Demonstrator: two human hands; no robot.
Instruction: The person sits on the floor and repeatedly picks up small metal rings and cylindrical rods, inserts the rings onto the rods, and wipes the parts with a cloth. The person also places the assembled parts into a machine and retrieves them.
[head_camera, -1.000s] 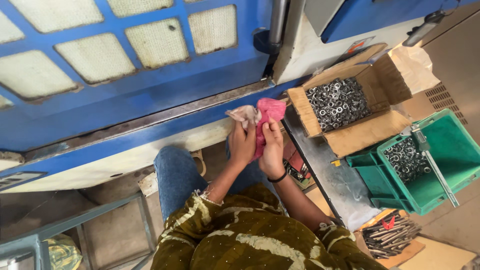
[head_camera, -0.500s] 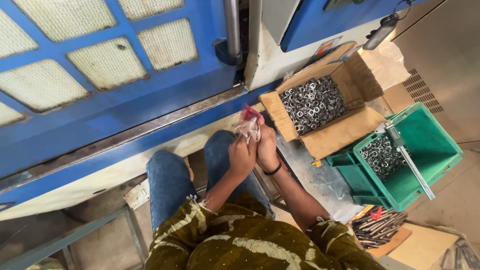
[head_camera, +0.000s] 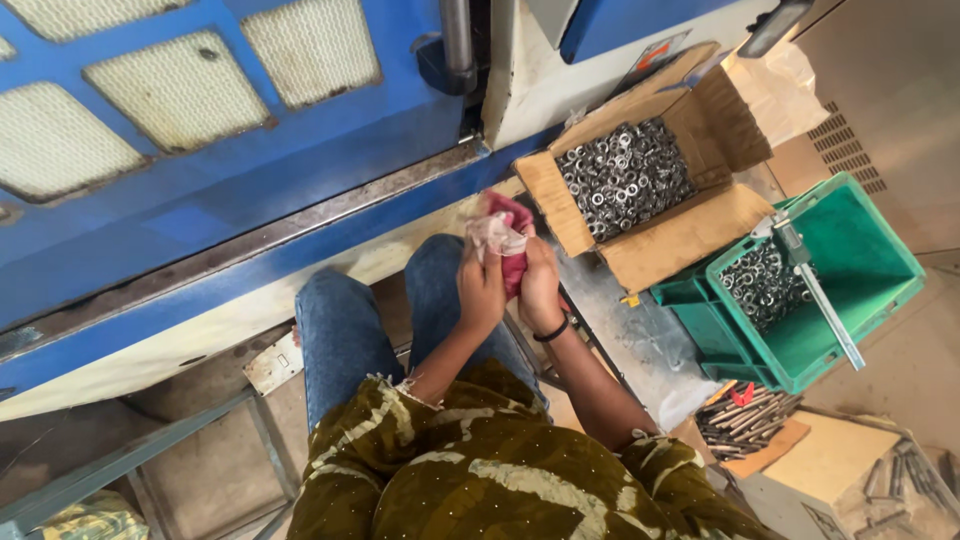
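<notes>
Left hand (head_camera: 481, 290) and right hand (head_camera: 538, 290) both closing around a crumpled pink and pale cloth rag (head_camera: 503, 235) above denim knees, open cardboard box of steel nuts (head_camera: 620, 180) beyond, green plastic crate (head_camera: 840, 290) sitting rightward, blue machine door (head_camera: 200, 180) behind.

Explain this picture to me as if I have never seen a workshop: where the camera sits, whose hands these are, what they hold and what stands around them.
The camera sits on a person's head and looks straight down, so you see their patterned olive top, jeans-clad knees and both bare hands. The left hand and right hand are pressed together around a bunched cloth, partly pink-red, partly pale. Above them is a big blue machine door with mesh windows. To the right, an open cardboard box is full of small metal rings or nuts. Beside it a green plastic crate holds more of them, with a metal tool lying across its rim. Lower down lies a pile of metal rods.
</notes>
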